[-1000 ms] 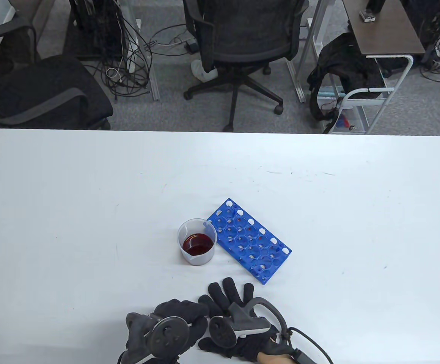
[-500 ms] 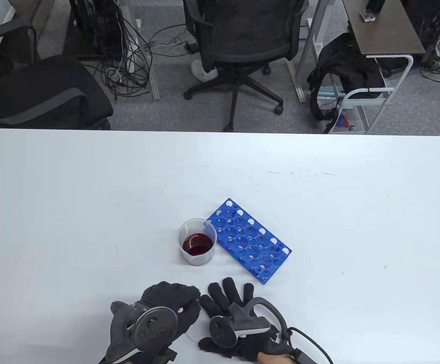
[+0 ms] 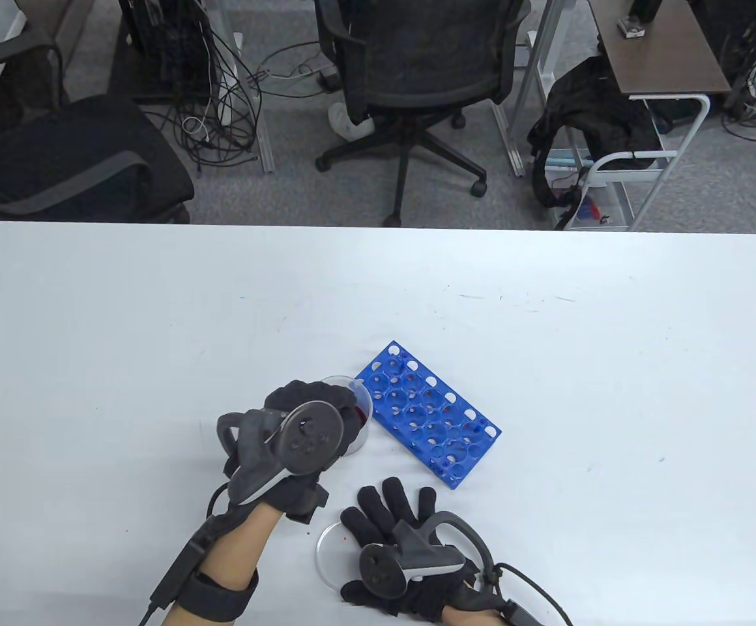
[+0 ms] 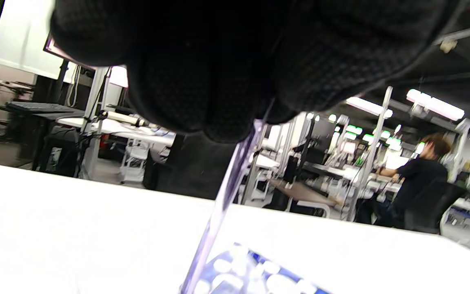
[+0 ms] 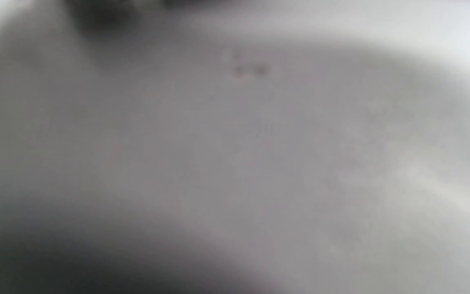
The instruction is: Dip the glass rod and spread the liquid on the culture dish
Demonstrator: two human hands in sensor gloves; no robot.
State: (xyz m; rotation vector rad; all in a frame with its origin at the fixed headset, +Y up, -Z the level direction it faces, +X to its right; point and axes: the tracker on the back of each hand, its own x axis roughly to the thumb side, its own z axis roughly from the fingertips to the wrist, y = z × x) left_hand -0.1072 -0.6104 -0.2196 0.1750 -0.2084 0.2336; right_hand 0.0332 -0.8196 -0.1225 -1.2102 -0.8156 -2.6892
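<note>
We're at the dip step: our left hand [image 3: 306,417] hangs over the beaker [image 3: 360,417] of red liquid, fingers curled around the glass rod [image 4: 227,196], which slants down toward the beaker, though we can't see whether its tip is in the liquid. Our right hand [image 3: 397,541] rests flat, fingers spread, holding nothing, on the far-right edge of the clear culture dish [image 3: 331,544] near the table's [image 3: 91,358] front edge. Spreading isn't started as far as we can judge; the dish shows only a few red specks.

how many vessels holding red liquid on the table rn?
1: the beaker beside the blue rack, mostly covered by the left hand. The culture dish near the right hand shows only specks.
</note>
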